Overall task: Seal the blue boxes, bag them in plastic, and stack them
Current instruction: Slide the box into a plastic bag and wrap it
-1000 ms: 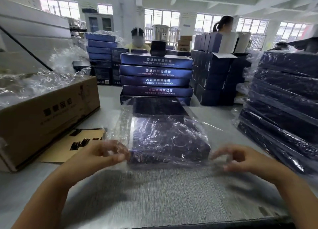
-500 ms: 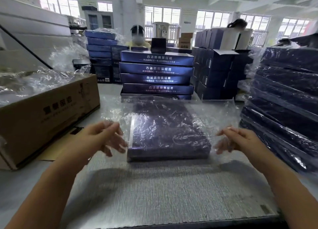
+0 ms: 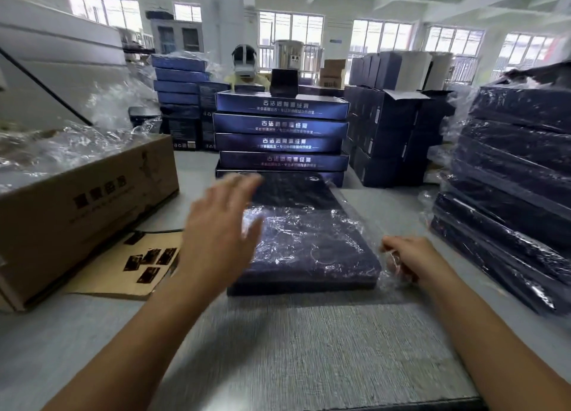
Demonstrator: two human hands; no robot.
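A blue box (image 3: 309, 256) lies flat at centre frame on the grey table (image 3: 309, 355), a clear plastic bag (image 3: 296, 222) crinkled over its near half. The blurred left hand (image 3: 222, 225) hovers flat-fingered and empty above the box's left side, while the right hand (image 3: 404, 259) pinches the bag at the near right corner. Bagging looks under way, and the next move likely calls for smoothing the film over the far end; bare table lies at bottom frame, a carton (image 3: 83, 203) hems the left, bagged boxes (image 3: 509, 200) the right.
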